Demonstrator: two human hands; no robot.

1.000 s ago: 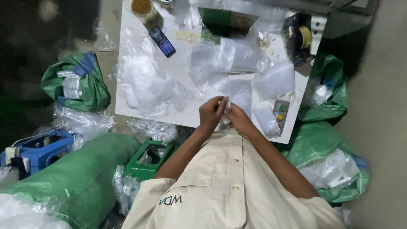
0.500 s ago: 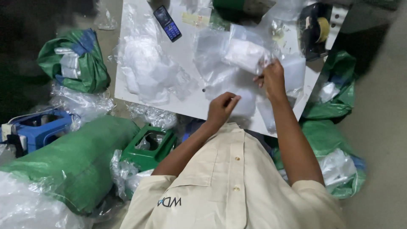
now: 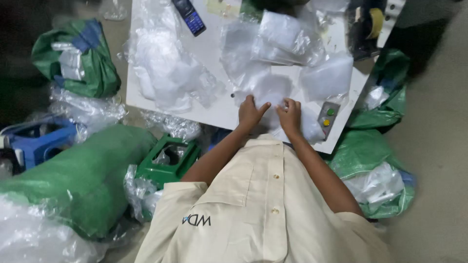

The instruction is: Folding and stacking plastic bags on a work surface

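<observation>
Clear plastic bags (image 3: 287, 41) litter the white board (image 3: 214, 109); phone screen (image 3: 189, 17) dark.

Both hands on white board (image 3: 214, 109), near edge, side by side: left hand (image 3: 251, 113) just left of right hand (image 3: 290, 116), both resting on clear plastic bag (image 3: 273, 92). Control box w/ buttons (image 3: 327, 116) just right of right hand. Phone (image 3: 189, 16) at far edge, left of centre. Pile of plastic bags (image 3: 165, 73) on board's left part. Crate (image 3: 168, 160) below board, left of person's arm. Sack (image 3: 78, 58) on floor, far left. Stool (image 3: 36, 143) at left, nearer than sack.
</observation>
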